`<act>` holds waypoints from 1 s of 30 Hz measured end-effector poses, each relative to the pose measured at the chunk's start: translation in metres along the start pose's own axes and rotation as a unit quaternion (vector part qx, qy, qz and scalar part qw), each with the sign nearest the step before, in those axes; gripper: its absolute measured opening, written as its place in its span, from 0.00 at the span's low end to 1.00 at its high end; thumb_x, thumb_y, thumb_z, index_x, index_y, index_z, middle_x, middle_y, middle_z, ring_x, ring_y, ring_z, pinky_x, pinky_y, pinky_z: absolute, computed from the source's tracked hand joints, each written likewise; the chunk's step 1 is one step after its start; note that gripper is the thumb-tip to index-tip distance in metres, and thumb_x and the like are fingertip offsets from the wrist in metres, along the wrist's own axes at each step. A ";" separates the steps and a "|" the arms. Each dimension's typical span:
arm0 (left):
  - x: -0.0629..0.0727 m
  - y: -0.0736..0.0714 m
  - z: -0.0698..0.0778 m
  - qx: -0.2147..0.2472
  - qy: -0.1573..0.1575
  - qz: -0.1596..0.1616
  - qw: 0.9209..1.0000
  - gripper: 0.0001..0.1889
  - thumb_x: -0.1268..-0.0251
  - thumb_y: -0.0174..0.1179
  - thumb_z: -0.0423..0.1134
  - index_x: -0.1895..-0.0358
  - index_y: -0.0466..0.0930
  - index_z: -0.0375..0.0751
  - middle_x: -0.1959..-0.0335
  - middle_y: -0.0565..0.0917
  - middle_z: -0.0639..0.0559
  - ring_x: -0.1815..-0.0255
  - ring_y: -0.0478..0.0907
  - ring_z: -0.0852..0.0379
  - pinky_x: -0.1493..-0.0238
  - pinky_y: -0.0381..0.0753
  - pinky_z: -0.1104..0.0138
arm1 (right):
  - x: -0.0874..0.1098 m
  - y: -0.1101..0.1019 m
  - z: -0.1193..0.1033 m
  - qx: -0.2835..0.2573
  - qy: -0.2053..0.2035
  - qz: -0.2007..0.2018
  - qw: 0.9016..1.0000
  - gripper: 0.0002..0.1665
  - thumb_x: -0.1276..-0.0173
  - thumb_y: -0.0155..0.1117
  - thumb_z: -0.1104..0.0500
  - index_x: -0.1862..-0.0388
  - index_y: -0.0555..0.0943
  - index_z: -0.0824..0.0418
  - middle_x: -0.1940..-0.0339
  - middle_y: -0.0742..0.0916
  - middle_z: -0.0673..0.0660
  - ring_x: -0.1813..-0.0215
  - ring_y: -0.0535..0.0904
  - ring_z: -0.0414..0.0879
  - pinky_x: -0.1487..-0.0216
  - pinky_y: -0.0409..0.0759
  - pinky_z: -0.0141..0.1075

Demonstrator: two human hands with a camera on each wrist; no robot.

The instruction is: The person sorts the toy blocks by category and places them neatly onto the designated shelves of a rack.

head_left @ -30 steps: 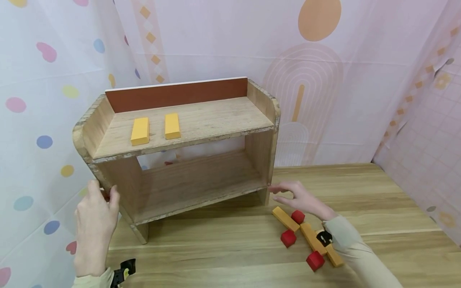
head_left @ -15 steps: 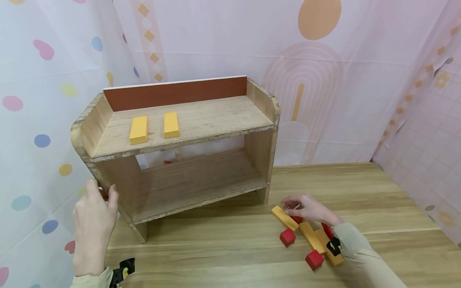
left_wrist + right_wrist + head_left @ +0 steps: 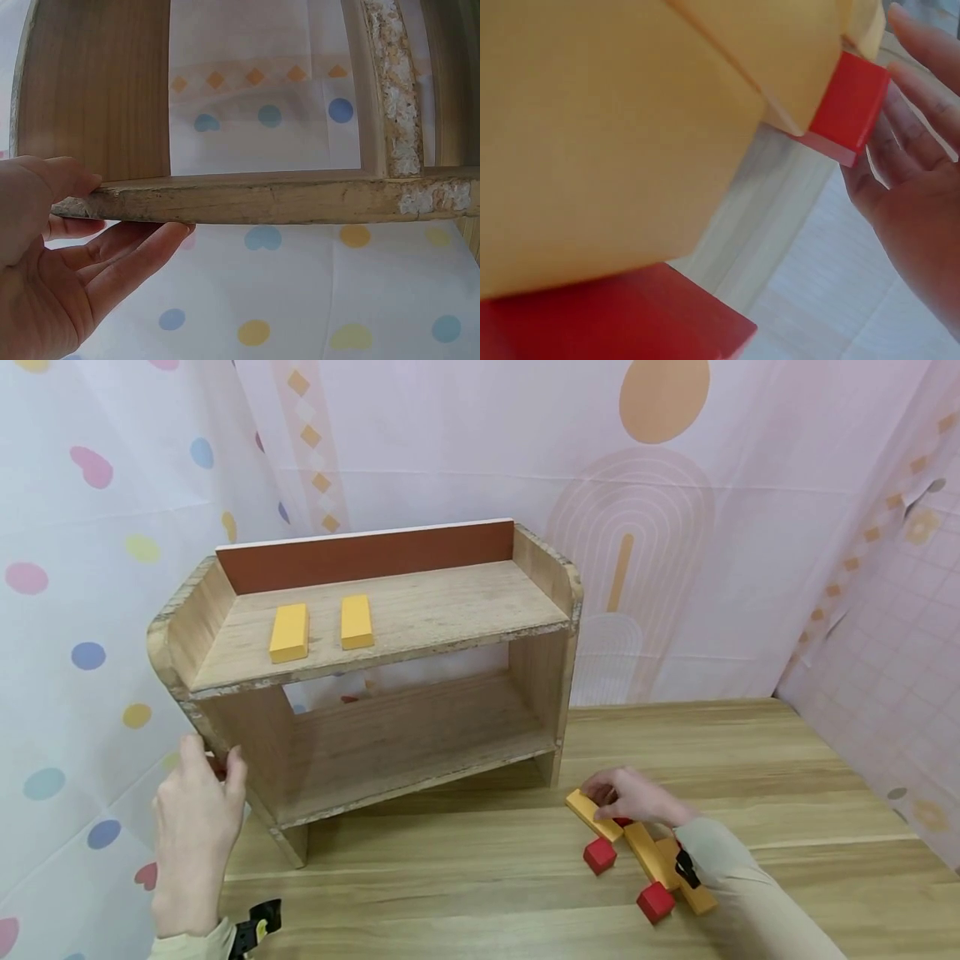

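My left hand [image 3: 197,835] grips the front edge of the left side panel of a wooden shelf [image 3: 420,743]. In the left wrist view, the thumb is on one face of the panel and the fingers are on the other. My right hand [image 3: 633,795] is low over the table, its fingertips at a yellow block [image 3: 587,812]. A red cube [image 3: 855,105] lies right by its fairly straight fingers in the right wrist view; the head view leaves little of this cube visible. Two yellow blocks [image 3: 289,632] lie apart on the top board.
More yellow blocks [image 3: 647,853] lie on the table at the right, partly under the right forearm. Two red cubes [image 3: 599,855] [image 3: 656,902] lie among them. Patterned cloth [image 3: 450,452] hangs behind the shelf and at both sides of the wooden table [image 3: 750,752].
My right hand has moved from beside the shelf's lower right corner down to the blocks, ending over the far yellow block. The left hand keeps its grip on the shelf.
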State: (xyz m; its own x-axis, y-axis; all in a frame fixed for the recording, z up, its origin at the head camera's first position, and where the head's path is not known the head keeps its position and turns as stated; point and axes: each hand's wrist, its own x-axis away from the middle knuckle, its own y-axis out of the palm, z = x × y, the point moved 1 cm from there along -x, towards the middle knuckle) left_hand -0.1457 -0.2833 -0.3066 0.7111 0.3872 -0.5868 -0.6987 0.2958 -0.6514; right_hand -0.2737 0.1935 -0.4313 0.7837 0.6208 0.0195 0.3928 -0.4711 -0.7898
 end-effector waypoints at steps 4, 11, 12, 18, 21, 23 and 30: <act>0.001 0.000 0.000 0.000 -0.002 -0.001 1.000 0.14 0.31 0.48 0.36 0.55 0.65 0.25 0.68 0.78 0.24 0.77 0.76 0.30 0.81 0.74 0.49 | -0.001 0.002 0.002 -0.019 0.022 -0.013 0.999 0.22 0.43 0.69 0.64 0.48 0.80 0.67 0.59 0.86 0.56 0.61 0.79 0.42 0.66 0.79 0.27; 0.000 -0.001 0.000 0.001 0.005 0.007 1.000 0.13 0.31 0.49 0.36 0.55 0.65 0.24 0.69 0.77 0.24 0.79 0.75 0.31 0.84 0.72 0.52 | -0.004 0.002 0.005 0.006 -0.014 -0.008 1.000 0.19 0.38 0.65 0.65 0.47 0.80 0.66 0.55 0.85 0.58 0.58 0.79 0.42 0.61 0.78 0.29; 0.000 -0.001 0.000 0.001 0.006 0.008 1.000 0.13 0.31 0.49 0.36 0.56 0.65 0.24 0.70 0.77 0.24 0.78 0.75 0.31 0.84 0.71 0.52 | -0.005 0.002 0.006 0.011 -0.016 -0.007 1.000 0.20 0.39 0.66 0.63 0.47 0.80 0.66 0.56 0.85 0.57 0.58 0.79 0.42 0.61 0.78 0.29; 0.000 -0.001 0.000 0.000 0.009 0.009 1.000 0.13 0.32 0.49 0.36 0.56 0.65 0.24 0.69 0.77 0.24 0.78 0.76 0.31 0.83 0.72 0.51 | -0.004 0.002 0.006 0.019 -0.013 -0.024 0.999 0.32 0.48 0.75 0.57 0.45 0.77 0.66 0.65 0.83 0.52 0.65 0.74 0.39 0.64 0.74 0.27; 0.000 -0.001 0.000 0.000 0.008 0.008 1.000 0.13 0.31 0.48 0.36 0.56 0.65 0.25 0.69 0.77 0.24 0.78 0.76 0.31 0.84 0.72 0.52 | -0.003 0.001 0.005 0.015 -0.006 -0.027 0.999 0.32 0.48 0.75 0.60 0.44 0.77 0.65 0.66 0.82 0.52 0.65 0.74 0.40 0.65 0.74 0.27; 0.000 -0.001 0.000 0.000 0.007 0.008 1.000 0.13 0.31 0.48 0.35 0.56 0.65 0.25 0.69 0.77 0.24 0.78 0.76 0.31 0.83 0.72 0.51 | -0.003 0.001 0.005 0.010 -0.002 -0.023 1.000 0.30 0.48 0.74 0.62 0.44 0.77 0.65 0.64 0.83 0.53 0.64 0.75 0.40 0.65 0.75 0.27; 0.000 -0.001 0.001 0.000 0.006 0.003 1.000 0.14 0.31 0.49 0.35 0.55 0.65 0.24 0.68 0.77 0.24 0.78 0.76 0.32 0.85 0.73 0.54 | -0.001 -0.002 0.008 0.015 -0.004 0.001 1.000 0.26 0.46 0.72 0.63 0.47 0.80 0.66 0.61 0.85 0.56 0.61 0.77 0.41 0.63 0.76 0.28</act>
State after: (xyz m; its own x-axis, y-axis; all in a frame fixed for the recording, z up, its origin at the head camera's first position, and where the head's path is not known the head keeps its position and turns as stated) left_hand -0.1449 -0.2824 -0.3058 0.7076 0.3783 -0.5968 -0.7031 0.2932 -0.6479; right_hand -0.2796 0.1988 -0.4344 0.7809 0.6245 0.0138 0.3767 -0.4532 -0.8079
